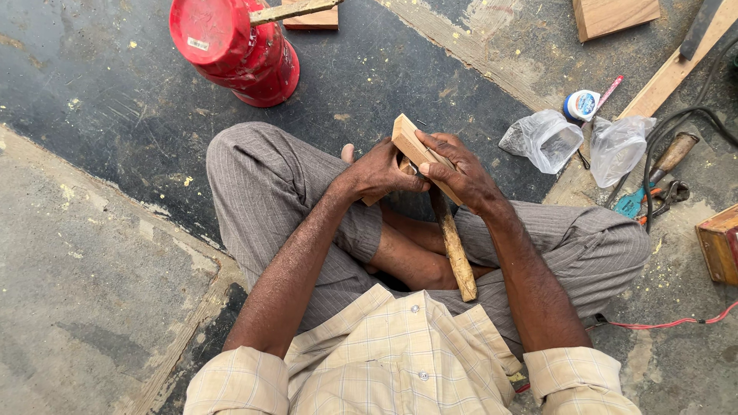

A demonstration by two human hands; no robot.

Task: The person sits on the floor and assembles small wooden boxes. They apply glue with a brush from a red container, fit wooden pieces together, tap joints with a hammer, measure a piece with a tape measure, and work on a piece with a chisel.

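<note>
A person is sitting cross-legged on the floor, and both hands are holding a small wooden block [416,151] up over the lap. The left hand [378,170] is wrapping tight around its near end, and the right hand [460,174] is pressing fingers along its top; a rough wooden stick [453,247] is hanging down under the hands, maybe a tool handle. A red bucket [238,48] is sitting far left, and two plastic bags [584,141] are lying to the right.

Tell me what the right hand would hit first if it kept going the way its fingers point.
The right hand points toward the left hand. Its fingers already lie on the wooden block held between them, so past that it would likely meet the left hand; depth is unclear.
</note>
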